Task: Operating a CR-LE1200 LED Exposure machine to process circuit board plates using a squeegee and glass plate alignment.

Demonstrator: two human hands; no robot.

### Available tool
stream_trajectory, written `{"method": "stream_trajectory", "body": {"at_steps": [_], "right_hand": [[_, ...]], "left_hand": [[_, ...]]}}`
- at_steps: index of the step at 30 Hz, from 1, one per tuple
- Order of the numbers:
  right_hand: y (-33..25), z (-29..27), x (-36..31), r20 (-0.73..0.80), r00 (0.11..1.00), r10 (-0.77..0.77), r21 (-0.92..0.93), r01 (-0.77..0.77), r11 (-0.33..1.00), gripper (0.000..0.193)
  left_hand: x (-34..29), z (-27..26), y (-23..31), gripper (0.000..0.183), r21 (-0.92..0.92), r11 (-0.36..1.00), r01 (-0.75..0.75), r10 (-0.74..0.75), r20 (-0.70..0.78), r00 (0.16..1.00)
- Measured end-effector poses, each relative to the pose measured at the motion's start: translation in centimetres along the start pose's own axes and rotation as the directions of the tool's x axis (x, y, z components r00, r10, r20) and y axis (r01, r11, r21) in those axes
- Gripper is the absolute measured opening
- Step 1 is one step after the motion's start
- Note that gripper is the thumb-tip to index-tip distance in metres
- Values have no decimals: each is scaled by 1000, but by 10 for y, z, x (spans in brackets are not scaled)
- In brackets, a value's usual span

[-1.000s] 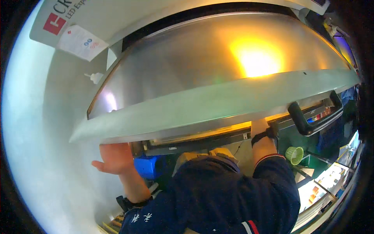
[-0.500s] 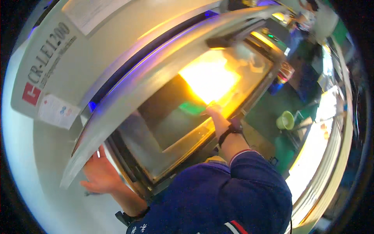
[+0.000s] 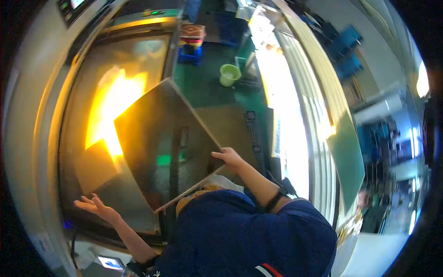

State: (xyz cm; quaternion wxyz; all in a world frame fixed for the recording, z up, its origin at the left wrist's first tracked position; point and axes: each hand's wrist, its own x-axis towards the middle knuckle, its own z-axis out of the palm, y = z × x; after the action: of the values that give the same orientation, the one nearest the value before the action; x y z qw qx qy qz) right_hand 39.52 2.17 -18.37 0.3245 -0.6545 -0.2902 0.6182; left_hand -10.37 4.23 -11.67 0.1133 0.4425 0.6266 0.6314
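A large, thin, dark rectangular panel (image 3: 161,134) with a glossy face hangs tilted in front of my body. My right hand (image 3: 229,158) grips its right edge, thumb on the upper side. Past the panel's lower left side, my left hand (image 3: 98,208) is held out with palm up and fingers spread, touching nothing. Beneath lies the glass bed (image 3: 74,124) of a machine, lit by a strong yellow glare (image 3: 117,94). Part of the bed is hidden behind the panel.
The machine's frame (image 3: 170,57) borders the aisle. On the green floor stand a pale green bucket (image 3: 229,75) and a blue stool (image 3: 190,52). A flattened cardboard sheet (image 3: 226,124) lies nearer. Along the right runs a brightly lit rack, with a green board (image 3: 346,161) leaning beside it.
The view has swung right. My right hand has come off the bed and now holds the dark panel raised. My left hand has left the lid's edge; the lid is no longer across the view.
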Motion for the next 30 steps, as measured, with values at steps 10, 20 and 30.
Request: {"method": "stream_trajectory", "body": {"at_steps": [10,20,30], "right_hand": [[167,-124,-104,-562,789,250,796,432,424,30],[188,-261,-196,-399,911,108,886,352,303,31],[52,-352,-198,-949,263,-172,199,927,317,42]], "left_hand": [[-174,138,-13,68,432,805,406,-591,639,492],[-317,217,40,76,213,946,-245,-228,973,-34],[-328,198,-33,75,220,919,-327,-256,964,-69]]}}
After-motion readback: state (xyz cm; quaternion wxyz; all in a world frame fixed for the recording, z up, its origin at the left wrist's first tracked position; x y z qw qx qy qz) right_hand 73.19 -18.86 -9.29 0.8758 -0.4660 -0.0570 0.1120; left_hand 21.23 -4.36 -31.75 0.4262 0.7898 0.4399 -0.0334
